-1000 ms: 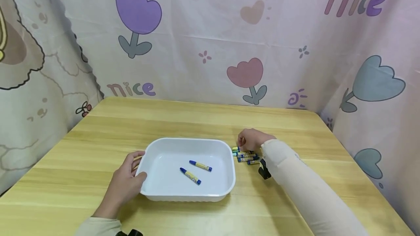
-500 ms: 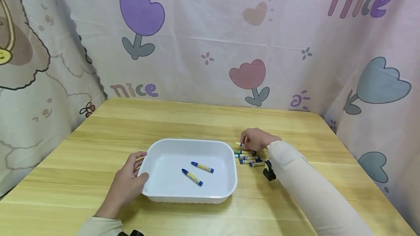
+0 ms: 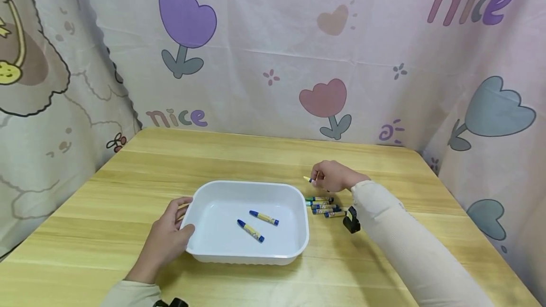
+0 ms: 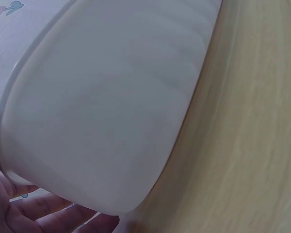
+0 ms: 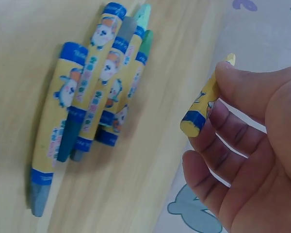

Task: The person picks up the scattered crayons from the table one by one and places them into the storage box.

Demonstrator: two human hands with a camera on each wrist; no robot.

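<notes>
the left hand (image 3: 168, 236) pinched the edge of a white rectangular plastic tray (image 3: 239, 194) while the right hand (image 3: 334, 176) pinched a yellow, blue-banded wax crayon (image 5: 201, 109) above the table (image 3: 128, 193), apparently mid-pickup, with a leftward carry probably called for.

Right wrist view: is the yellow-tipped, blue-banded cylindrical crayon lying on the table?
No, the right hand pinches the yellow-tipped crayon, apart from the other crayons on the wooden table.
</notes>
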